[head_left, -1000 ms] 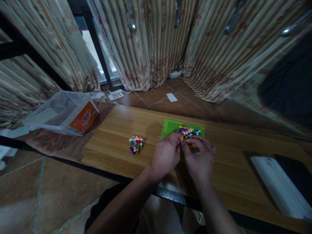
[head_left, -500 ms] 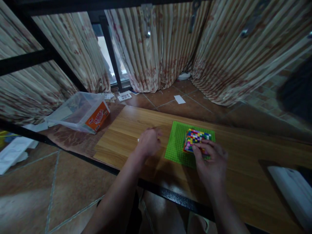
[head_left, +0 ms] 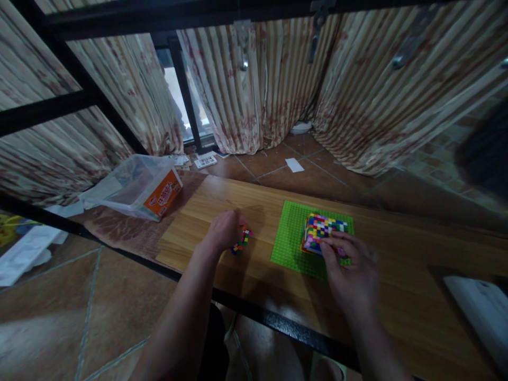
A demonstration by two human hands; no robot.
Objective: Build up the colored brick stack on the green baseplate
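A stack of multicoloured toy bricks (head_left: pixel 319 226) sits on a green baseplate (head_left: pixel 284 233). My right hand (head_left: pixel 355 270) is closed at the near right part of this stack, its thumb by the front edge and its fingers over the top. Whether a single small brick is pinched there is hidden. To the left, a small cluster of loose toy bricks (head_left: pixel 244 241) lies on the wooden tabletop. Beside and partly over it, my left hand (head_left: pixel 227 230) is curled with its fingertips turned down; what they grip, if anything, cannot be made out.
A clear plastic box (head_left: pixel 130 193) with an orange label stands at the table's left end on a brown cloth (head_left: pixel 119 222). At the right lies a white flat object (head_left: pixel 476 307). A black metal edge (head_left: pixel 278 317) runs along the table's front. Striped curtains (head_left: pixel 254 90) hang behind.
My left hand has moved left, and the loose brick cluster shows beside it. My right hand stays at the brick stack. The view has shifted slightly.
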